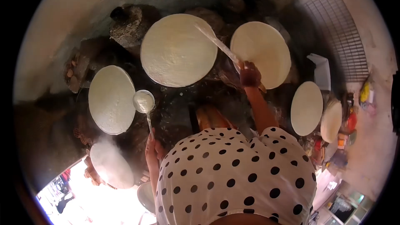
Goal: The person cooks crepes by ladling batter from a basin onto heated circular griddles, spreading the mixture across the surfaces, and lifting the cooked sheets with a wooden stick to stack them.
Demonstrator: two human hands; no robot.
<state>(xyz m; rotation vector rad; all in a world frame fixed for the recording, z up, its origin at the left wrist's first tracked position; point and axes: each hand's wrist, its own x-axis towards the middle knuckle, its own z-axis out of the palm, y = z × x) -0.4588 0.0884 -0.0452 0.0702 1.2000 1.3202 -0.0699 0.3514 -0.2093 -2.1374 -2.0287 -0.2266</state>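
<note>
one whitish stick held in right grip, long axis slanting away leftward over large pale disc; left grip holds ladle.

Ladle and long stick in hands

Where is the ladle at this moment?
In the head view, the ladle is left of centre, its handle in the left hand, its bowl at the right edge of a pale disc, lower left of the largest disc.
</note>
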